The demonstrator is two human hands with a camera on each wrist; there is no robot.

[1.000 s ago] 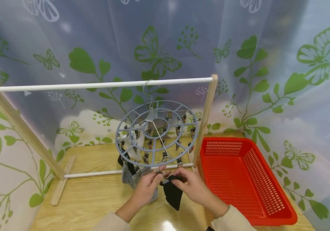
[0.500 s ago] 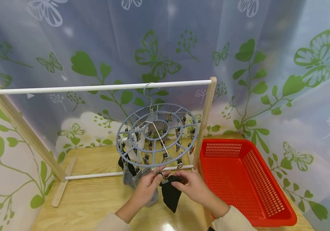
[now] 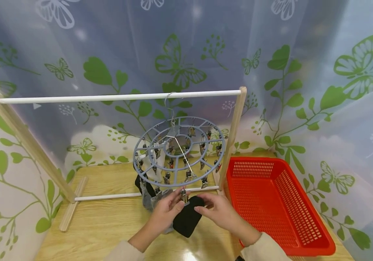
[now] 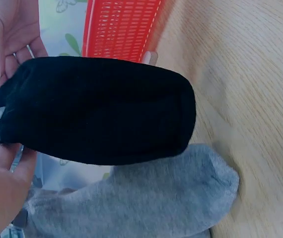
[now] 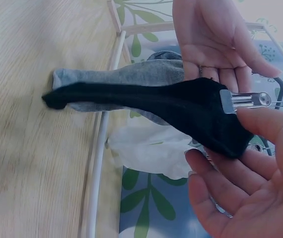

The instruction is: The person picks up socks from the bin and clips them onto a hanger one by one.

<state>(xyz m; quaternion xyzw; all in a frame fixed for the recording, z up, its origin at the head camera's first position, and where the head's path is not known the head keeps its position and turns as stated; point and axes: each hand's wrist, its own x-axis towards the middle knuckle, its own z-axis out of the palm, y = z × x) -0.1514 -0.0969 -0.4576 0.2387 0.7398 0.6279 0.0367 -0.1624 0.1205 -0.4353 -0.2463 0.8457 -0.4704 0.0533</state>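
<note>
A black sock hangs from a metal clip that bites its cuff. My right hand holds the cuff's right edge, thumb in front and fingers behind. On the other side, my left hand touches the sock near the clip, its thumb held apart and its fingers partly hidden behind the cloth. Above both hands hangs a round grey clip hanger, hooked on a white rail. Grey socks hang just left of the black one, and a white sock hangs farther back.
A red plastic basket stands to the right on the wooden table. The rack's wooden posts rise at each side, joined low down by a white bar. A patterned curtain hangs behind.
The black sock has turned so its broad side faces me and its toe has swung left. My left hand's fingers have loosened from the clip, which now shows. The right hand has barely moved.
</note>
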